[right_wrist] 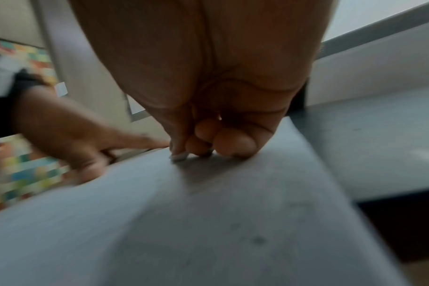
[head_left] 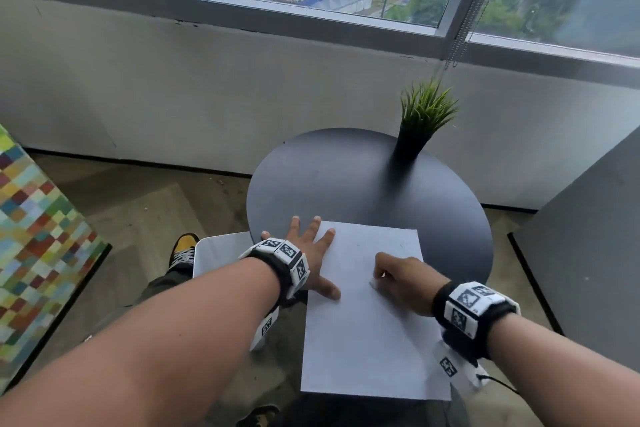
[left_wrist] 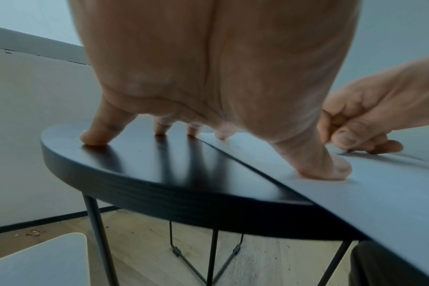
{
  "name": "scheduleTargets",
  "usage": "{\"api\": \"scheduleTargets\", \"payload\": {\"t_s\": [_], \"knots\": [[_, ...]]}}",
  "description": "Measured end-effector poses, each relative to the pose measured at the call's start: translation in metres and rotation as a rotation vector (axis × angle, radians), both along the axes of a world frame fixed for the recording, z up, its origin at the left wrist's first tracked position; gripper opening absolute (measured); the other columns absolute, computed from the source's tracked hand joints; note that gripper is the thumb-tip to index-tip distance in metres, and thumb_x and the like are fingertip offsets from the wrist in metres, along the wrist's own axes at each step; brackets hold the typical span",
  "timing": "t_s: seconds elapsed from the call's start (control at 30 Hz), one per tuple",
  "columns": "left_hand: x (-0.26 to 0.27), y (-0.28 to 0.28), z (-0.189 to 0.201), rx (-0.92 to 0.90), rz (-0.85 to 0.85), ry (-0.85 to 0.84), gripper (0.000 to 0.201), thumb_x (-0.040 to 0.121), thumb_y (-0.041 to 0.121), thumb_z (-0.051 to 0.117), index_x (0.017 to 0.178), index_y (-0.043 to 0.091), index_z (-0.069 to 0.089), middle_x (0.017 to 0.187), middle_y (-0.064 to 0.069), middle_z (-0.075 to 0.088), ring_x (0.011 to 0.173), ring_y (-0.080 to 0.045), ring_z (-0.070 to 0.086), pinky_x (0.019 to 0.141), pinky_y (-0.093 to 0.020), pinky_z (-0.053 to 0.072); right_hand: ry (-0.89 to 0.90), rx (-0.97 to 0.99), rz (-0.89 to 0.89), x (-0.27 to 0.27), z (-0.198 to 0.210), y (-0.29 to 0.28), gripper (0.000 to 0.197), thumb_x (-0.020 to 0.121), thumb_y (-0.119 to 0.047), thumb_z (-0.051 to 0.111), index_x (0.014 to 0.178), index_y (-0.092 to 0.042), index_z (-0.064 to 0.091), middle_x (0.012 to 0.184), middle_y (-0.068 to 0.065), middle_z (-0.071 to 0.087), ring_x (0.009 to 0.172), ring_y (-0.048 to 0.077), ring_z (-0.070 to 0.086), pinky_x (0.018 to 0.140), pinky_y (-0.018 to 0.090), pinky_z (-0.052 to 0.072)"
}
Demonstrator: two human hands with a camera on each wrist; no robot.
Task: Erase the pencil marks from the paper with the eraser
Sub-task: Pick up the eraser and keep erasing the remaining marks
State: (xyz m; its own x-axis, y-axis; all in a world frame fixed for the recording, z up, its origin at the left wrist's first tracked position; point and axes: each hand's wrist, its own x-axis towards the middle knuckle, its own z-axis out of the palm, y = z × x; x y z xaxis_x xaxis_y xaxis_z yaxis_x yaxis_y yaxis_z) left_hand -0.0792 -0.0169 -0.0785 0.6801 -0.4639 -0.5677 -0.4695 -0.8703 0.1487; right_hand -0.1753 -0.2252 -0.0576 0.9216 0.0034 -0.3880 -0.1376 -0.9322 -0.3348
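A white sheet of paper [head_left: 367, 333] lies on the round black table [head_left: 346, 177], its near end hanging over the table's edge. My left hand [head_left: 308, 253] lies flat with spread fingers, thumb and one fingertip pressing the paper's left side, the other fingers on the table. My right hand [head_left: 398, 281] is curled and pinches a small white eraser [head_left: 373, 283] against the paper near its middle. In the right wrist view the eraser [right_wrist: 178, 157] pokes out below the fingertips [right_wrist: 233, 145] onto the sheet. Faint pencil marks [head_left: 401, 245] show near the paper's far right corner.
A potted green plant [head_left: 422, 121] stands at the table's far right. A white chair seat [head_left: 221, 250] is to the left of the table, a grey panel [head_left: 588, 253] to the right, a multicoloured panel [head_left: 38, 236] far left. A wall and window lie behind.
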Motion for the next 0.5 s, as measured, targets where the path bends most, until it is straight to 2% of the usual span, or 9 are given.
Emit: {"api": "scheduleTargets", "payload": {"t_s": [0.1, 0.2, 0.27, 0.37, 0.5], "knots": [[-0.002, 0.000, 0.001, 0.001, 0.010, -0.004, 0.132, 0.065, 0.086, 0.067, 0.158, 0.040, -0.015, 0.165, 0.008, -0.028, 0.153, -0.033, -0.024, 0.108, -0.083, 0.009, -0.071, 0.009, -0.185, 0.006, 0.003, -0.020, 0.011, 0.090, -0.031, 0.057, 0.089, -0.021, 0.053, 0.080, -0.001, 0.060, 0.079, 0.024, 0.056, 0.063, 0.028, 0.041], [0.000, 0.000, 0.000, 0.010, 0.000, -0.013, 0.132, 0.065, 0.087, 0.066, 0.158, 0.040, -0.015, 0.166, 0.008, -0.028, 0.153, -0.033, -0.022, 0.108, -0.081, 0.011, -0.059, -0.023, -0.040, -0.002, -0.004, 0.002, 0.008, 0.090, -0.031, 0.052, 0.088, -0.025, 0.047, 0.085, 0.004, 0.060, 0.079, 0.027, 0.053, 0.068, 0.033, 0.045], [0.001, 0.001, 0.000, 0.017, -0.005, -0.018, 0.133, 0.065, 0.086, 0.067, 0.157, 0.040, -0.016, 0.166, 0.007, -0.028, 0.153, -0.032, -0.022, 0.109, -0.081, 0.012, -0.032, 0.012, 0.030, -0.009, -0.010, 0.009, 0.006, 0.091, -0.030, 0.052, 0.089, -0.026, 0.049, 0.087, 0.004, 0.062, 0.078, 0.026, 0.053, 0.068, 0.032, 0.045], [0.001, 0.001, -0.001, 0.011, 0.020, -0.018, 0.134, 0.063, 0.087, 0.068, 0.157, 0.041, -0.016, 0.165, 0.002, -0.030, 0.153, -0.031, -0.023, 0.110, -0.080, 0.010, -0.063, -0.045, -0.128, 0.005, -0.004, -0.024, 0.006, 0.089, -0.028, 0.057, 0.092, -0.022, 0.055, 0.091, 0.005, 0.065, 0.082, 0.025, 0.057, 0.065, 0.027, 0.041], [0.003, 0.001, -0.002, 0.000, 0.037, -0.022, 0.136, 0.060, 0.087, 0.070, 0.157, 0.042, -0.014, 0.165, -0.004, -0.029, 0.154, -0.029, -0.022, 0.111, -0.079, 0.010, -0.083, -0.139, -0.312, 0.022, -0.002, -0.080, 0.009, 0.090, -0.027, 0.059, 0.089, -0.019, 0.054, 0.097, 0.009, 0.067, 0.089, 0.029, 0.059, 0.074, 0.032, 0.046]]}}
